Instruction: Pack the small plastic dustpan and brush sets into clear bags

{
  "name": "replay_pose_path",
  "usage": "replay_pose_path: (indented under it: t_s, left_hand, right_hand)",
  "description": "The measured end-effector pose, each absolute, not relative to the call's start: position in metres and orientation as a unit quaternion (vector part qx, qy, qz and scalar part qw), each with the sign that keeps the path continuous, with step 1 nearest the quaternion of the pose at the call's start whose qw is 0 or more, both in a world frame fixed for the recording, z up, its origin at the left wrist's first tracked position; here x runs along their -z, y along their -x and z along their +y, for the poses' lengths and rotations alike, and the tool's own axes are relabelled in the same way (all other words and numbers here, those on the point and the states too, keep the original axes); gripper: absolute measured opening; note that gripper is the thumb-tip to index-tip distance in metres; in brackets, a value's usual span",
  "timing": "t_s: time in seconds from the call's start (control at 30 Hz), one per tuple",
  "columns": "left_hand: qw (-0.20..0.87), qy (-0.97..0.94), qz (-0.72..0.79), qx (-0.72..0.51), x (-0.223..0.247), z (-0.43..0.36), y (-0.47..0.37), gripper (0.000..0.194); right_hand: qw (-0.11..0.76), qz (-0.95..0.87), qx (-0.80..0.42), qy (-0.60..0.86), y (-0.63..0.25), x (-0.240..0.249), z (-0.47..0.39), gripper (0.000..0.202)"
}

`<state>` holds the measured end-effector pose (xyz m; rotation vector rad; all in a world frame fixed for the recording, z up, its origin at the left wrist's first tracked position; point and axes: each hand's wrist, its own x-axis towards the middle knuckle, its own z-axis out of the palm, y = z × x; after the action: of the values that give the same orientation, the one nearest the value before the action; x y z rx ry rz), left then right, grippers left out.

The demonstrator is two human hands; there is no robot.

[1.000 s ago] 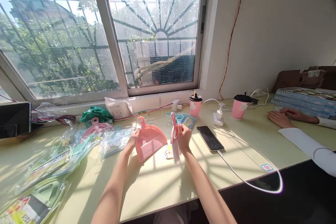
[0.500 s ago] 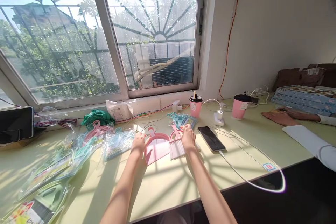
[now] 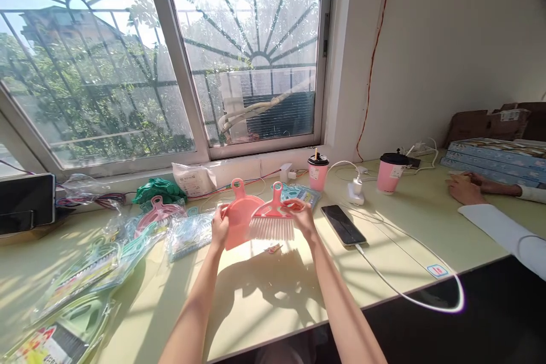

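Observation:
My left hand (image 3: 220, 226) is closed on the left edge of a pink dustpan (image 3: 239, 217), which is raised off the table with its handle upward. In my right hand (image 3: 302, 216) is a small pink hand brush (image 3: 275, 217), gripped at its right end, white bristles pointing down. The brush overlaps the front of the dustpan's right side. A small scrap (image 3: 273, 248) lies on the table just below them. Behind my right hand rests a plastic-wrapped teal set (image 3: 305, 195).
Bagged dustpan sets (image 3: 89, 273) cover the left side. A phone (image 3: 343, 225) on a white cable lies right, near a white charger (image 3: 355, 192). Two pink cups (image 3: 318, 175) stand behind. Another person's hands (image 3: 467, 189) are at far right, by blue boxes (image 3: 482, 162).
Both my hands have lifted the dustpan and brush off the table and brought them together, the brush now overlapping the dustpan. The other person's hands have shifted right.

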<state>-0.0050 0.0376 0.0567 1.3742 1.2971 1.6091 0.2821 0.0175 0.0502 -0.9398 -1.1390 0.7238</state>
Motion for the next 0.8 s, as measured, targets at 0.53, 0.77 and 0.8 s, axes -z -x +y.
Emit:
replay_pose_path:
  t_s: [0.53,0.77,0.8]
  left_hand:
    - [0.395,-0.647,0.378,-0.531,-0.044,0.023,-0.03,0.076]
    - [0.424,-0.6,0.384,-0.56,-0.04,0.022,-0.037,0.074]
    - [0.422,-0.598,0.393,-0.557,-0.041,0.022,-0.036,0.071]
  right_hand:
    - [0.646,-0.548,-0.117,0.518,-0.238,-0.038,0.002,0.018]
    - [0.598,-0.561,-0.355,0.449,-0.244,-0.034,0.017,0.008]
    - [0.602,-0.557,-0.361,0.445,-0.243,-0.033,0.018,0.008]
